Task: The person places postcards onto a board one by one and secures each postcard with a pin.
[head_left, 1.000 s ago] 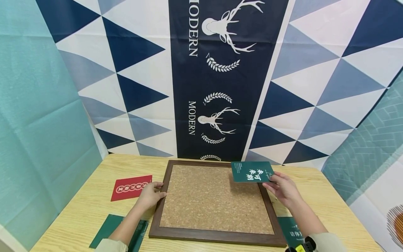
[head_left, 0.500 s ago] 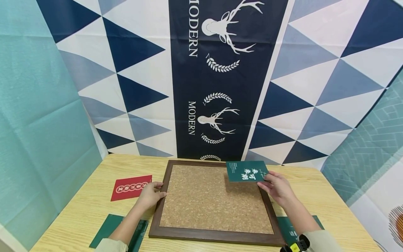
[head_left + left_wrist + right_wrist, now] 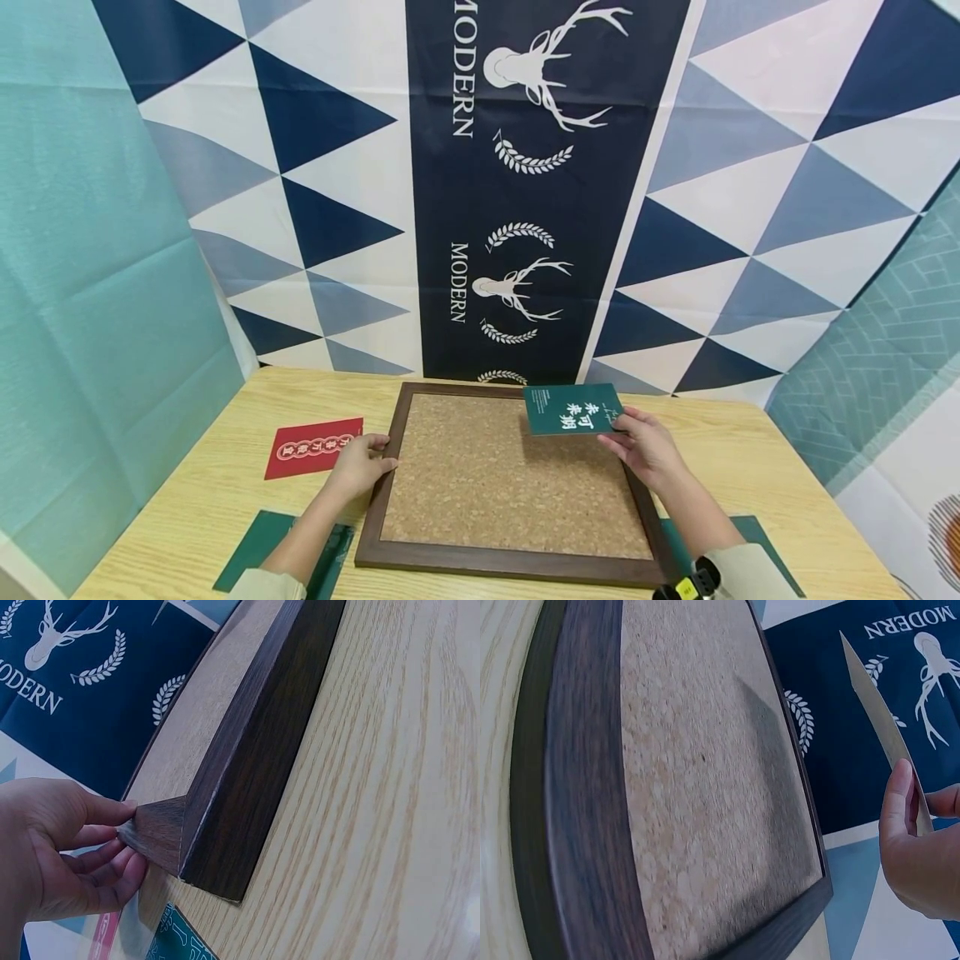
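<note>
A cork board (image 3: 510,483) with a dark brown wooden frame lies on the table. My left hand (image 3: 358,469) grips its left side; in the left wrist view the thumb is on top of the frame and the fingers (image 3: 112,874) curl at its outer side. My right hand (image 3: 647,448) pinches a green card (image 3: 570,408) with white characters by its right edge. The card hangs above the upper right of the board and casts a shadow on the cork (image 3: 705,772). In the right wrist view the card (image 3: 885,724) shows nearly edge-on between thumb and fingers.
On the left of the table (image 3: 195,492) lies a red card (image 3: 300,454), with green cards (image 3: 258,546) nearer, partly under the left forearm. Another green card (image 3: 757,542) is partly hidden by the right forearm. A patterned cloth (image 3: 345,183) hangs behind the table.
My right hand has moved left with the green card, further over the board. The left hand and the board have stayed in place.
</note>
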`<state>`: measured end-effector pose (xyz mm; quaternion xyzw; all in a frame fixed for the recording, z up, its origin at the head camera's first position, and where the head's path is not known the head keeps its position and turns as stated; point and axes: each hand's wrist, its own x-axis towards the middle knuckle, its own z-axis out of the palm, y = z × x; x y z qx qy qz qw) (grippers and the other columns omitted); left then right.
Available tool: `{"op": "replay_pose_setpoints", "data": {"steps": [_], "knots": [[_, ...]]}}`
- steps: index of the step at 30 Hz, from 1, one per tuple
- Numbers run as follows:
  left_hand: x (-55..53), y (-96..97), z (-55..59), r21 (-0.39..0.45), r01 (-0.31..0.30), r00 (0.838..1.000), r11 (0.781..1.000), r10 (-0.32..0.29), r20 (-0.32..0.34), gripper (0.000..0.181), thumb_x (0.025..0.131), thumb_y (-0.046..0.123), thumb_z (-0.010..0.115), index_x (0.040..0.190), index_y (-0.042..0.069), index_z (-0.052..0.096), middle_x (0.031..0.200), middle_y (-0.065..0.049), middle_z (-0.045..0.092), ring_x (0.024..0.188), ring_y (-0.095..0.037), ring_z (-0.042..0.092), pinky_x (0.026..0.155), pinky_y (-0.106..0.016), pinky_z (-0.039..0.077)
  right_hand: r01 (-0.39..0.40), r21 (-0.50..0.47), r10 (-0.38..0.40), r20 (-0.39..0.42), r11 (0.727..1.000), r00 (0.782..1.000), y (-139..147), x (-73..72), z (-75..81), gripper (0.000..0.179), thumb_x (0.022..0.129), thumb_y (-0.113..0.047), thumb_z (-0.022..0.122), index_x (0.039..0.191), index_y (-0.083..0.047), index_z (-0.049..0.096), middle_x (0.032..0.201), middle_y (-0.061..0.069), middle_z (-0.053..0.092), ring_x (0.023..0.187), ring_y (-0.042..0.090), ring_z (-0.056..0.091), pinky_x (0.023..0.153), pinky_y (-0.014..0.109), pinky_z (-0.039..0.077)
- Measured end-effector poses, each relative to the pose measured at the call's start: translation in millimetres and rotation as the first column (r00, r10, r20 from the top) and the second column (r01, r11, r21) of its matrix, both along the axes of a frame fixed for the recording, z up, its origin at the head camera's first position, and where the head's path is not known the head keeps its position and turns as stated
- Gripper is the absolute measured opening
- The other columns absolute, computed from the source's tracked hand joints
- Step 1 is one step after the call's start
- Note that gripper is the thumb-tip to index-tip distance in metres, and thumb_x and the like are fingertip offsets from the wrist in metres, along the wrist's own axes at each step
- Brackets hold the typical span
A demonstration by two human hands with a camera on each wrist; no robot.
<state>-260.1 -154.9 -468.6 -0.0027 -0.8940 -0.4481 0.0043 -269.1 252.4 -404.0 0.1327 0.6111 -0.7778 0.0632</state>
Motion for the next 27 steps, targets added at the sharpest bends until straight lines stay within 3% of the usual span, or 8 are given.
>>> {"op": "replay_pose_setpoints", "data": {"steps": [5,12,23,27], "knots": [[0.4,0.0,-0.1,0.000,-0.001,1.000,1.000,0.001,0.005,0.040,0.085,0.006,0.066,0.121,-0.008,0.056,0.112,-0.020,0.061,0.103,-0.037,0.058,0.077,-0.041,0.053,-0.003,-0.017,0.003,-0.001,1.000,1.000,-6.0,-0.6,-0.7,0.048,0.090,0.001,0.043,0.134,0.001,0.024,0.090,0.001,0.054,0.073,0.009,0.064,0.074,0.024,0.056],[-0.2,-0.1,0.4,0.000,0.003,1.000,1.000,-0.003,-0.005,0.041,0.085,0.007,0.066,0.121,-0.009,0.056,0.111,-0.021,0.061,0.103,-0.037,0.058,0.077,-0.041,0.053,-0.011,0.004,0.011,0.005,1.000,1.000,-14.6,-2.6,-2.3,0.061,0.091,-0.001,0.042,0.145,0.002,0.011,0.095,0.003,0.053,0.075,0.009,0.064,0.076,0.025,0.056],[-0.2,-0.3,0.2,0.008,0.005,1.000,1.000,-0.005,-0.002,0.041,0.085,0.007,0.066,0.121,-0.009,0.056,0.112,-0.021,0.061,0.104,-0.038,0.058,0.077,-0.041,0.053,-0.026,0.012,0.026,-0.006,1.000,1.000,-30.6,-5.9,-6.1,0.058,0.091,0.000,0.042,0.143,0.003,0.015,0.096,0.004,0.054,0.074,0.009,0.064,0.075,0.024,0.056],[0.0,-0.8,-0.4,0.011,-0.001,1.000,1.000,0.001,0.004,0.040,0.085,0.007,0.066,0.121,-0.008,0.056,0.113,-0.020,0.061,0.105,-0.038,0.058,0.079,-0.042,0.053,-0.016,-0.005,0.016,-0.005,1.000,1.000,-36.4,-7.1,-7.1,0.048,0.091,0.000,0.043,0.135,0.000,0.025,0.093,0.003,0.056,0.074,0.010,0.064,0.075,0.026,0.056]]}}
